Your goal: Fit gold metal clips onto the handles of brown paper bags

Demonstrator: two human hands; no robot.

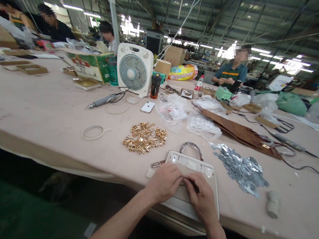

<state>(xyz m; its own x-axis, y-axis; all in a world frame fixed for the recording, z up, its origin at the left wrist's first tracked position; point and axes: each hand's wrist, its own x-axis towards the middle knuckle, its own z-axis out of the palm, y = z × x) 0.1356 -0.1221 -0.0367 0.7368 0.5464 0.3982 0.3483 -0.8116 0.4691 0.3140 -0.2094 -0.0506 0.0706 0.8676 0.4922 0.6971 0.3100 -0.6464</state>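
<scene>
A white handbag (193, 167) with a braided handle lies flat at the near edge of the table. Both my hands rest on its front flap. My left hand (163, 182) has its fingers curled and pressed down on the flap. My right hand (202, 200) pinches something small and dark at the flap's middle, too small to make out. A pile of gold metal fittings (144, 136) lies just beyond the bag. To the right of the bag sits a heap of silver foil scraps (241, 168).
A white box fan (134, 70), a phone (147, 106), an electric screwdriver (102, 101), plastic bags (202, 124), a brown leather piece (242, 134) and a tape roll (93, 132) lie on the long table (34, 109). Other people sit at the far side.
</scene>
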